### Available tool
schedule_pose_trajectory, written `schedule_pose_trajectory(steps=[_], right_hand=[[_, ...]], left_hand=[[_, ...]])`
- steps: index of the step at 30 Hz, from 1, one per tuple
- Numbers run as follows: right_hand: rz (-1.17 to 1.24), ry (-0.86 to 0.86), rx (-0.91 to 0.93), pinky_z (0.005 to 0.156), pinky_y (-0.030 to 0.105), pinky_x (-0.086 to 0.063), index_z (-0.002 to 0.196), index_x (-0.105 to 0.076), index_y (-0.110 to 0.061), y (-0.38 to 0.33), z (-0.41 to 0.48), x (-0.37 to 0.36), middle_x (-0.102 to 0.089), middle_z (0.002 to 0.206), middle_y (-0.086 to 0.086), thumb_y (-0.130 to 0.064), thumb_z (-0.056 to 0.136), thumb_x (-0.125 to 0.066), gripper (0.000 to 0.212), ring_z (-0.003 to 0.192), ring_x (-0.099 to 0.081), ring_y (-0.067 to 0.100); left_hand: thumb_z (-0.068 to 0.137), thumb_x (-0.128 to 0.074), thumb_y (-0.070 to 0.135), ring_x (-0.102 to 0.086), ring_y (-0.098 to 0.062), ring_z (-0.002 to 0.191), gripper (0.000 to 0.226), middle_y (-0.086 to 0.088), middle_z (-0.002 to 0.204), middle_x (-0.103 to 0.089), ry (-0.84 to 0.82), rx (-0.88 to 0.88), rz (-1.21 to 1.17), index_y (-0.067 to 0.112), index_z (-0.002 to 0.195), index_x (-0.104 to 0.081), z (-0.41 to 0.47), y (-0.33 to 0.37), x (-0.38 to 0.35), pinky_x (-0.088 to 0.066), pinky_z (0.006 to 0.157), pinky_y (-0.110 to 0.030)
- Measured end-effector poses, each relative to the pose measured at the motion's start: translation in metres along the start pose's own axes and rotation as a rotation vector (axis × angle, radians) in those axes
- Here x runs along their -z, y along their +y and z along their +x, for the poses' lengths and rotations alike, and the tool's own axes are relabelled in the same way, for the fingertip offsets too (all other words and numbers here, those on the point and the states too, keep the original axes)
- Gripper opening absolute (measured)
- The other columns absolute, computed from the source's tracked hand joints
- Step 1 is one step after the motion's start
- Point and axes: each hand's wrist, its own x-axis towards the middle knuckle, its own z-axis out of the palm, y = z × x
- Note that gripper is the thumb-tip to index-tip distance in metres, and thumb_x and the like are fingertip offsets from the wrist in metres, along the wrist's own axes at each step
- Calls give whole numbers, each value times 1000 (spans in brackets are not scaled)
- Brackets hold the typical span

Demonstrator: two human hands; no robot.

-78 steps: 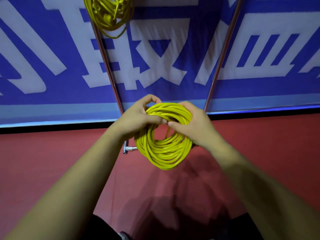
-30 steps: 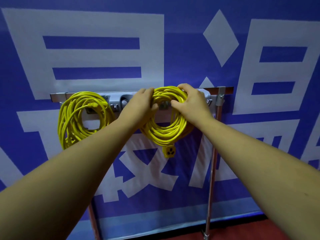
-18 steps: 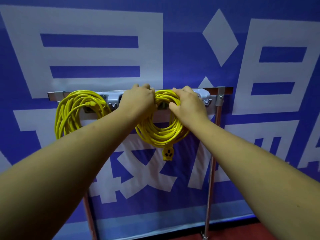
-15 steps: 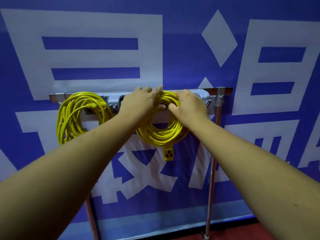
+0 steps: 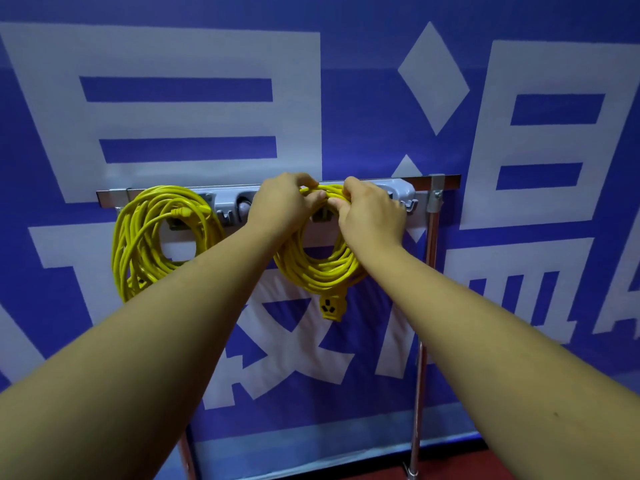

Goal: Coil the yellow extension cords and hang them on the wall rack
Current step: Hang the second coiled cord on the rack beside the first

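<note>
Blue banner (image 5: 346,116) with huge white characters fills pretty much my whole feed, so that's the backdrop. Right in the middle is the yellow cord coil (image 5: 320,271), held up flat against the banner with its top strands level with the grey plastic rack (image 5: 398,190). Its yellow socket end (image 5: 333,308) dangles off the bottom of the loop, face toward me. Left grip (image 5: 282,206) is clenched round the top-left strands, fingers curled over the bundle, and right grip (image 5: 372,216) is doing the same on the top-right, thumb and fingers pinching the cord. The two grips are nearly touching at the top of the loop. They cover the spot where cord meets rack, so I honestly can't tell if it's seated on a hook. Over to the left, the other yellow coil (image 5: 152,237) hangs from the same rack, looser and longer, with its plug (image 5: 181,213) tucked across the top. The rack sits on a horizontal metal rail (image 5: 446,180), clamped at its right end to a shiny upright pole (image 5: 420,341) running down to a strip of red floor (image 5: 502,459) at the bottom edge. Both bare forearms reach in from the lower corners.
</note>
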Motion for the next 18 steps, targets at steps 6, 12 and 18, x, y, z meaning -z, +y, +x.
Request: schedule_pose_trajectory(steps=[6, 12, 18], right_hand=[[-141, 77, -8, 83, 42, -34, 98, -66, -19, -3, -3, 0, -56, 106, 5, -46, 93, -57, 28, 103, -46, 30], [104, -105, 3, 91, 44, -43, 102, -56, -18, 8, 2, 7, -52, 108, 10, -50, 91, -57, 35, 108, -46, 33], [85, -172, 49, 94, 41, -40, 110, -53, -15, 4, 3, 17, -50, 112, 12, -45, 91, -59, 37, 112, -44, 31]], left_hand=[[91, -61, 56, -63, -30, 106, 38, -6, 109, -72, 8, -2, 57, 31, 119, -68, 0, -1, -1, -52, 88, -44], [91, -60, 56, -63, -28, 110, 42, -5, 115, -72, -13, 16, -12, 31, 124, -67, -4, -6, 2, -52, 92, -46], [83, -51, 55, -59, -29, 118, 54, -4, 124, -70, -74, -5, 4, 36, 133, -61, -10, -8, 8, -48, 99, -49]])
